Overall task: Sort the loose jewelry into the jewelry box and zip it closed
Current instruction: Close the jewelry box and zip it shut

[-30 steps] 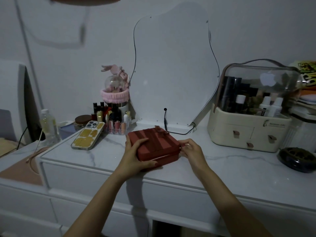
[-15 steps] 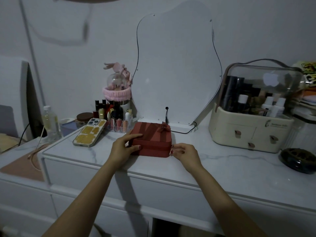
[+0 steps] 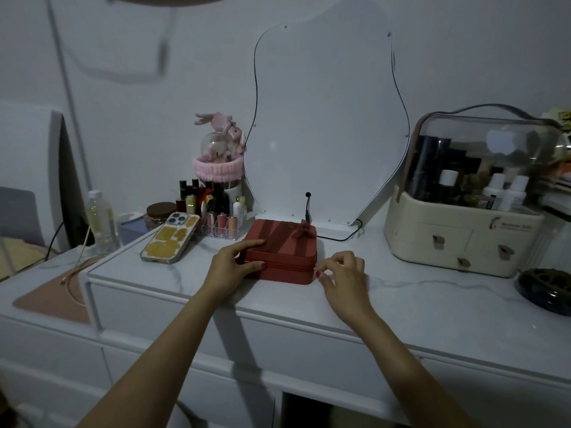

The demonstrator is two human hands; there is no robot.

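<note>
A red jewelry box [image 3: 282, 242] with a bow on its lid lies flat and closed on the white marble dresser top [image 3: 401, 291], in front of the mirror. My left hand [image 3: 230, 268] grips its left front corner, index finger on the lid and thumb against the front wall. My right hand [image 3: 343, 273] sits at the box's right front corner, thumb and forefinger pinched on the small zipper pull [image 3: 315, 268]. No loose jewelry is visible.
A phone [image 3: 170, 240] lies left of the box, with lipsticks and bottles [image 3: 213, 211] behind it. A wavy mirror [image 3: 327, 118] with a cable stands at the back. A cream cosmetics case [image 3: 466, 217] and a dark dish [image 3: 547, 288] occupy the right.
The box was tilted and held up off the surface; it now lies flat on the dresser. My right hand has shifted to pinch the zipper pull at the right corner.
</note>
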